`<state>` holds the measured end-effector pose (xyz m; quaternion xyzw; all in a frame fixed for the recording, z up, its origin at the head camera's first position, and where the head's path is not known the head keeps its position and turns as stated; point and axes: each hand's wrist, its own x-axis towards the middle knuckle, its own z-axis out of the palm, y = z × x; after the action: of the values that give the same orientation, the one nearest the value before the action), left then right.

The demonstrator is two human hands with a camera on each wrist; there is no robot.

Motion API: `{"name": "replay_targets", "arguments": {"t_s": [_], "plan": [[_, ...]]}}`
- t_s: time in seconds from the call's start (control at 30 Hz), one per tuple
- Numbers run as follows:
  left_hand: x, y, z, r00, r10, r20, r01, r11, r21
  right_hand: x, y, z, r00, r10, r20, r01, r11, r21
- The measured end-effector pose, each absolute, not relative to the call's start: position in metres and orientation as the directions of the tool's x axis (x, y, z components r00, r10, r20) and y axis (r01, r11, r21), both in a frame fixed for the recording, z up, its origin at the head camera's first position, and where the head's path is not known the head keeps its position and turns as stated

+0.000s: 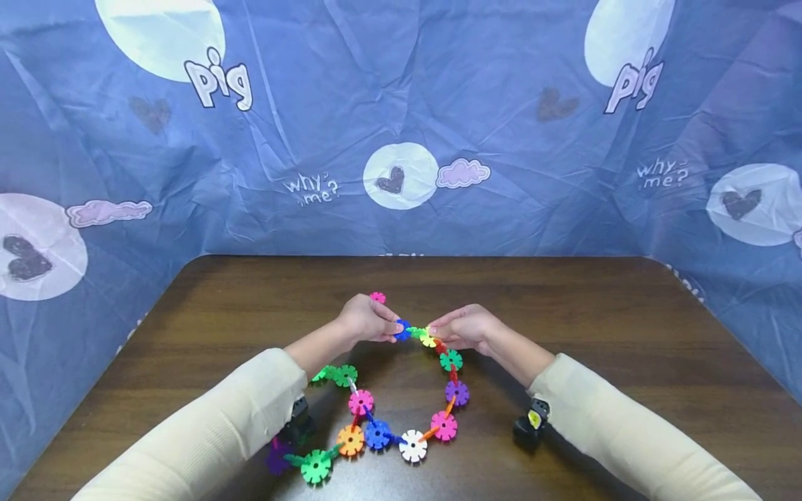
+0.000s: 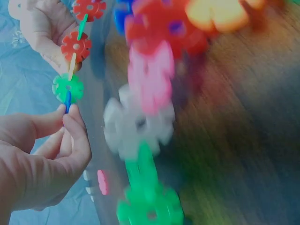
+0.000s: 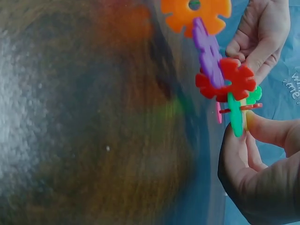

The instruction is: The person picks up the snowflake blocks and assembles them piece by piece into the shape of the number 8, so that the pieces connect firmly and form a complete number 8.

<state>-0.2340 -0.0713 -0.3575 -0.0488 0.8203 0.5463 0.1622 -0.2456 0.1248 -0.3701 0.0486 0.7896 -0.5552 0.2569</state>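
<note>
Between thumb and fingertips, my left hand (image 1: 368,320) pinches a blue notched disc (image 1: 404,330), which shows edge-on in the left wrist view. A green notched disc (image 2: 61,88) links it to a yellow disc (image 1: 428,339). The yellow disc is pinched by my right hand (image 1: 465,327). From there a chain of slotted plastic discs curves down the right side, past a teal disc (image 1: 450,360), a purple disc (image 1: 457,394) and a pink disc (image 1: 444,426). It bends left through a white disc (image 1: 413,456) to a blue disc (image 1: 378,435).
Left of the loop, more linked discs include an orange one (image 1: 350,449), a green one (image 1: 316,476) and a pink one (image 1: 360,410), partly hidden by my left sleeve (image 1: 207,417). A separate pink disc (image 1: 377,298) lies behind my left hand on the brown table (image 1: 595,313). Blue printed cloth (image 1: 401,97) hangs behind.
</note>
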Motion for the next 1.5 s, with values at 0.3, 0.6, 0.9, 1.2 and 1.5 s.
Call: {"name": "replay_targets", "arguments": {"t_s": [0.3,0.6,0.9,1.2,1.5], "plan": [[-0.236,-0.07,-0.354,-0.947,0.053,-0.318,-0.278,0.366,0.888,-0.24,0.127,-0.372,-0.833,-0.267,-0.485,0.423,0.259,-0.868],[-0.235,-0.075,-0.353,-0.934,0.073,-0.349,-0.3,0.367,0.88,-0.242,0.123,-0.368,-0.861,-0.281,-0.423,0.286,0.421,-0.861],[-0.235,-0.076,-0.356,-0.929,0.097,-0.357,-0.311,0.318,0.896,-0.251,0.106,-0.365,-0.859,-0.315,-0.403,0.241,0.445,-0.862],[-0.24,-0.078,-0.347,-0.899,0.158,-0.408,-0.325,0.383,0.865,-0.256,0.103,-0.37,-0.84,-0.326,-0.434,0.263,0.454,-0.851],[-0.275,-0.093,-0.331,-0.983,0.102,-0.151,-0.005,0.814,0.581,-0.255,0.103,-0.369,-0.832,-0.335,-0.441,0.262,0.465,-0.846]]}}
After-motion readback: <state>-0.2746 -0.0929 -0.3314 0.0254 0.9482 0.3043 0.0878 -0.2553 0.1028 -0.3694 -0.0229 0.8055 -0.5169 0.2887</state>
